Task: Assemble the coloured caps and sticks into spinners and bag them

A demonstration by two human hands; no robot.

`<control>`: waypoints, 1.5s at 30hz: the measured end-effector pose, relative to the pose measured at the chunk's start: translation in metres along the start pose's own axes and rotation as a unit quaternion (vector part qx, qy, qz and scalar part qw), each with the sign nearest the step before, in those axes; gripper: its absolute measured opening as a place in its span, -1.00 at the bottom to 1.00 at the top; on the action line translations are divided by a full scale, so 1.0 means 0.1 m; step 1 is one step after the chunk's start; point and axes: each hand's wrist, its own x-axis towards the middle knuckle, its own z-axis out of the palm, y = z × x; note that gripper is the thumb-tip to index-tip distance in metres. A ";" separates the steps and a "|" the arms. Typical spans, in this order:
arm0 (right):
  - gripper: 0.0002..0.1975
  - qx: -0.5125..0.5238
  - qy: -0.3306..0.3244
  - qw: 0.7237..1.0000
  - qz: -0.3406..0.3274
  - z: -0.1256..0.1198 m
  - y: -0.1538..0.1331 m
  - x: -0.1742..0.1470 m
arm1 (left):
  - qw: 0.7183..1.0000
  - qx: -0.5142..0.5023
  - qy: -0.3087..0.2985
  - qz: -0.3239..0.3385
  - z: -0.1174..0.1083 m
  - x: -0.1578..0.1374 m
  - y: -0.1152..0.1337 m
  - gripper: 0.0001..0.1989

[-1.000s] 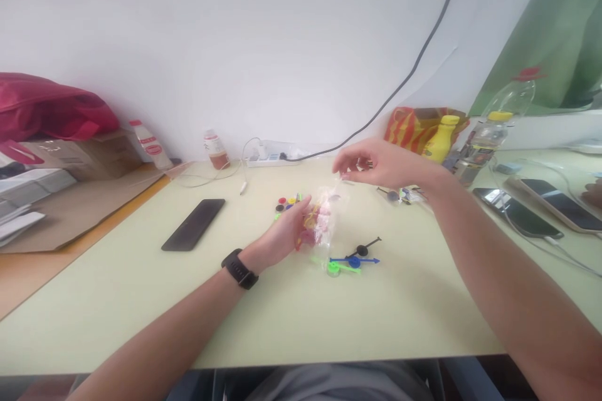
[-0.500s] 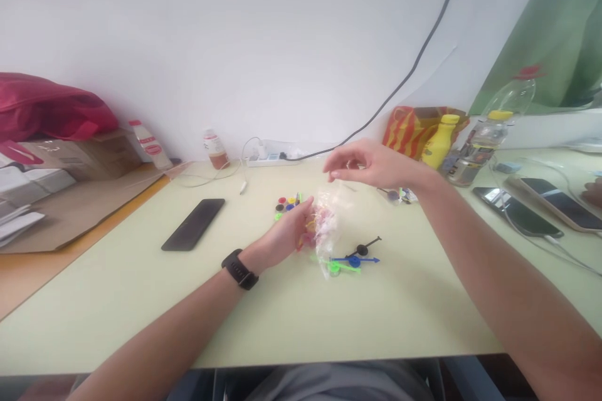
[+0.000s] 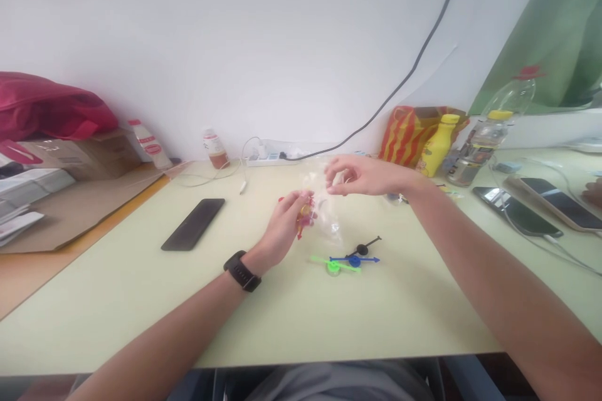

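My left hand (image 3: 282, 225), with a black watch on its wrist, grips the lower part of a clear plastic bag (image 3: 324, 216) that holds small red and yellow plastic pieces. My right hand (image 3: 362, 175) pinches the bag's top edge, a little above the pale green table (image 3: 291, 319). Just in front of the bag, three small spinner-like toys lie on the table: green (image 3: 335, 263), blue (image 3: 356, 259) and black (image 3: 365, 245).
A black phone (image 3: 193, 232) lies to the left. At the back stand small bottles (image 3: 216, 148), a power strip (image 3: 270, 158), a striped bag (image 3: 409, 131) and yellow bottle (image 3: 437, 138). Phones (image 3: 522, 213) lie at right, a cardboard box (image 3: 79, 156) with red cloth at left.
My left hand has lifted the bag off the table and toward the back. My right hand has come down and left and taken hold of the bag's top.
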 end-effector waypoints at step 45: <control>-0.73 -0.117 -0.368 0.919 0.079 0.33 0.23 0.24 | 0.994 0.110 0.022 -0.005 -0.17 0.05 -0.05 -0.40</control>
